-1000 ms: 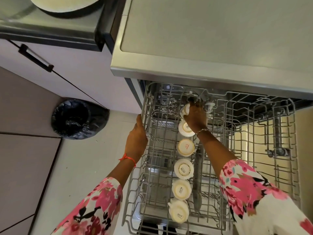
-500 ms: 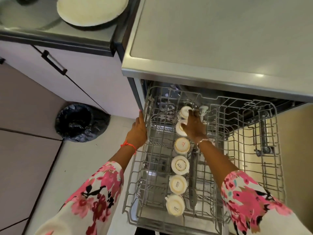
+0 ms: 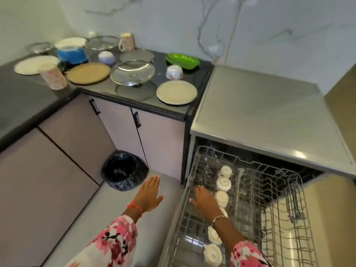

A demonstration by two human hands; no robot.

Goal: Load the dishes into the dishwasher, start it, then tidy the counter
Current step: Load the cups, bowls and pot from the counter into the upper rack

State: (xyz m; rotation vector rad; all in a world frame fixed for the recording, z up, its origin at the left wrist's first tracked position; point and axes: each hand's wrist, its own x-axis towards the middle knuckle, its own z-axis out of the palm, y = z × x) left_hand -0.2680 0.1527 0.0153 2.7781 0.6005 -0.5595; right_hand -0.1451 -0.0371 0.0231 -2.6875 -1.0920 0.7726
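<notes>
Fingers of the left hand lie straight and pressed together, thumb out to the side, palm down, holding nothing. Half a second ago this hand gripped the left edge of the dishwasher's upper rack; now it is off the rack and hangs over the pale floor, near the black-lined bin. The right hand, which was on the rearmost cup, has drawn back toward the rack's left side. It is flat, palm down, fingers straight and close together, gripping nothing; whether it touches the wires cannot be told. The view has also lifted, so the counter now shows.

Both forearms reach forward from floral sleeves, a red cord on the left wrist and a bracelet on the right.

The rack is pulled out under the steel dishwasher top. In it 1 row of white cups stands upside down, running front to back just right of the right hand; at least 5 show. On the dark counter wait a cream plate, a glass lid, a green dish and an upturned small bowl.
</notes>
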